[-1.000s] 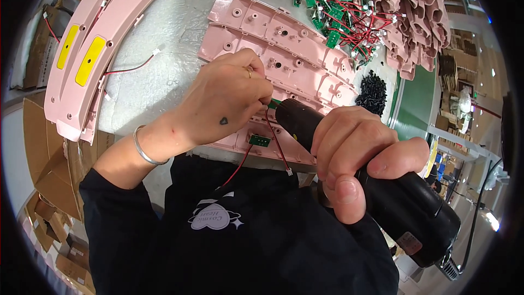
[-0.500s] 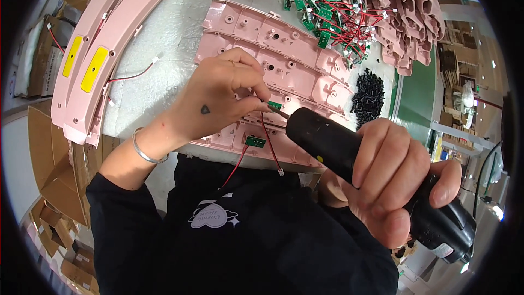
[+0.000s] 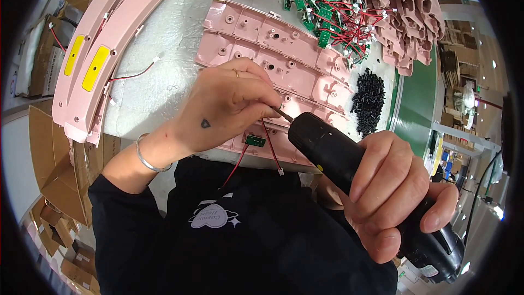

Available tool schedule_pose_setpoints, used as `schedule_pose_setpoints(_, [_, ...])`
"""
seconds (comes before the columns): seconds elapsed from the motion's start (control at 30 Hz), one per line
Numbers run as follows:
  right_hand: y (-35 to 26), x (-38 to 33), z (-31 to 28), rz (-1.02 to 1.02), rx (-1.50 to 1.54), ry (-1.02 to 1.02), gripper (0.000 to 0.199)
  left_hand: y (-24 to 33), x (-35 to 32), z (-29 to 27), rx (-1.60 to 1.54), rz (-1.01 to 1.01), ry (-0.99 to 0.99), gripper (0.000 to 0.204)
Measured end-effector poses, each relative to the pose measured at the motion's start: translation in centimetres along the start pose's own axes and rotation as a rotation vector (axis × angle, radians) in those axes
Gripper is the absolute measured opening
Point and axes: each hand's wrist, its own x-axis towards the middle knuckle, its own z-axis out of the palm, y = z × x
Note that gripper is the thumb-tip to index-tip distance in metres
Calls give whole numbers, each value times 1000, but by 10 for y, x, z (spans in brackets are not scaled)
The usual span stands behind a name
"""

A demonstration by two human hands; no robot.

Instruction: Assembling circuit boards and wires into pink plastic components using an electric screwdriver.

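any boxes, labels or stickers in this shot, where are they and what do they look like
Cardboard boxes: brown, stacked at the left below the table edge.
Yellow stickers: two long rounded strips on the curved pink panel at upper left.
Label: small pale patch on the black screwdriver's end, lower right.

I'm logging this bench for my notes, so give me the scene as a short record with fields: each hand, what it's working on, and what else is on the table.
left hand: fingertips pinched at the tip of the driver bit, resting on the pink plastic shell
right hand: gripping the black electric screwdriver
small green circuit board: on the shell's near edge, red and black wires attached
pile of black screws: right of the shell
heap of green boards with red wires: far side
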Motion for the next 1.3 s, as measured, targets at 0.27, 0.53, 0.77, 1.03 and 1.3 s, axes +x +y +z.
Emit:
schedule_pose_setpoints(0.27, [-1,-5,0,50,28,45,35,-6,-3,-1,10,52,-67,14])
schedule_pose_setpoints(0.53, [5,-11,-2,84,-74,-35,38,2,2,-2,297,180,-114,44])
schedule_pose_setpoints(0.77, [12,-20,4,204,-193,-18,38,-7,-5,-13,458,228,-143,50])
schedule_pose_setpoints(1.03, [12,-19,8,228,-226,-31,38,-13,-10,-4,439,226,-71,24])
schedule_pose_setpoints(1.3, [4,-13,11,158,-134,0,38,-9,-9,-3,462,289,-77,20])
